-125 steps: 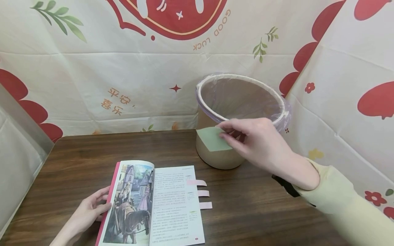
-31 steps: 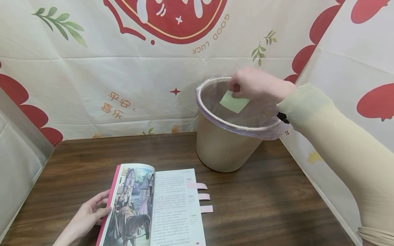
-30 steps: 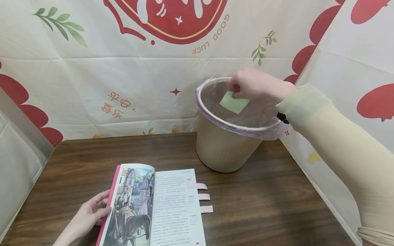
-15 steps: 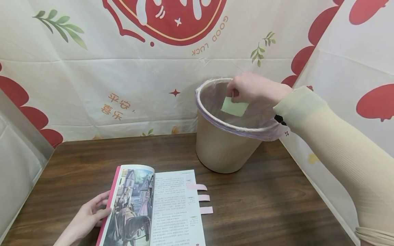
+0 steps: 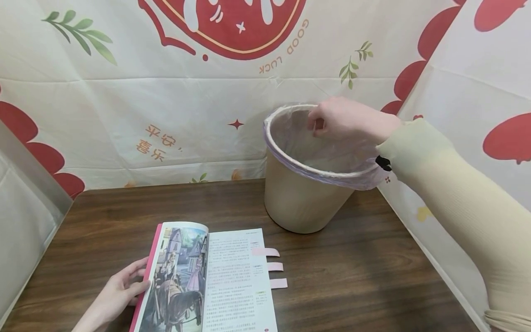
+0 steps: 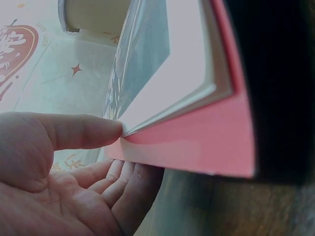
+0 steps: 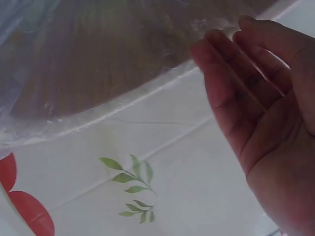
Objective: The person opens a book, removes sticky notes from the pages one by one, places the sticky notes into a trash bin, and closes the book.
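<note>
An open book [image 5: 236, 286] lies on the table, its left page a color picture and its right page text. My left hand [image 5: 118, 293] grips the book's left edge. In the left wrist view its thumb [image 6: 88, 130] presses the page edge from above, and the other fingers go under the pink cover [image 6: 192, 147]. Over the mouth of a beige trash bin [image 5: 303, 203], my right hand [image 5: 346, 117] hangs with loosely bent fingers. Seen in the right wrist view, its thumb and fingertips [image 7: 202, 51] stand apart with nothing between them.
Several pink sticky tabs [image 5: 275, 266] stick out from the book's right side. A clear plastic liner [image 5: 369, 180] folds over the bin's rim. Printed cloth [image 5: 199, 133] hangs behind the dark wooden table [image 5: 352, 276], and more cloth borders its right side.
The green sticky note went from in front of the bin to over its mouth in my right hand, which has now let go; the note is out of sight. My left hand stayed on the book.
</note>
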A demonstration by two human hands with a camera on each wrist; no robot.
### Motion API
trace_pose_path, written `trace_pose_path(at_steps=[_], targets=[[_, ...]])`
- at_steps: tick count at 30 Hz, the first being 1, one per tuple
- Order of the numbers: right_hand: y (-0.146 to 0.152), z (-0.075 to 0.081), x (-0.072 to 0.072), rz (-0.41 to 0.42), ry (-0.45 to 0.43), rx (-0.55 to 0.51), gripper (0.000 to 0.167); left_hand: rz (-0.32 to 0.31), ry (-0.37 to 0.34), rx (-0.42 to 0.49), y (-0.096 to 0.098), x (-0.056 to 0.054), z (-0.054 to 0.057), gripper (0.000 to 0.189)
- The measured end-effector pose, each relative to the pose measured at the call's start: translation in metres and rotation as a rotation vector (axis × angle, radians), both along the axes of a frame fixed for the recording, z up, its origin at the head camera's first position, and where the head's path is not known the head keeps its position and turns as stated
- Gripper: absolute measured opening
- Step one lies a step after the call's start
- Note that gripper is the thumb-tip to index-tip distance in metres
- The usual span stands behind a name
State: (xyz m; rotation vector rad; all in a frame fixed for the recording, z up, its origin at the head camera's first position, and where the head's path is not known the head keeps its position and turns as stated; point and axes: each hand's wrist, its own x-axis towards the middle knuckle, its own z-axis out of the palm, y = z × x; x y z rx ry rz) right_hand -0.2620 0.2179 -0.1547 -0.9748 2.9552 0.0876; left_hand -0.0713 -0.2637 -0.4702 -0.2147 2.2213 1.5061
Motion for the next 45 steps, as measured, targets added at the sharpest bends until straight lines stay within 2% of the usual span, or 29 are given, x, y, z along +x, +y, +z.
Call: trace_pose_path(at_steps=[4,9,19,25,30,34,37,45], targets=[[-0.001,0.005,0.014,-0.073,-0.011,-0.066,0.02,0.007,-0.013,0.001,0.0,0.0,-0.002,0.069],[-0.004,0.005,0.036,-0.09,0.068,-0.147,0.023,0.004,-0.02,-0.001,-0.003,0.001,-0.002,0.069],[-0.01,0.002,0.089,-0.04,0.257,-0.315,0.034,0.0,-0.014,0.008,-0.003,0.0,-0.002,0.07],[-0.023,-0.002,0.114,0.039,0.294,-0.372,0.037,-0.015,0.023,0.018,-0.004,-0.001,0.001,0.071],[-0.034,-0.02,0.127,0.13,0.301,-0.354,0.037,-0.016,0.01,0.009,-0.003,0.0,0.001,0.07],[-0.042,-0.033,0.135,0.194,0.336,-0.343,0.035,-0.024,0.033,0.024,-0.004,0.0,0.003,0.07],[-0.046,-0.046,0.139,0.218,0.318,-0.323,0.037,-0.028,0.052,0.039,-0.005,0.0,0.003,0.071],[-0.059,-0.105,0.147,0.274,0.229,-0.27,0.038,-0.01,0.04,0.038,-0.003,0.003,0.0,0.07]])
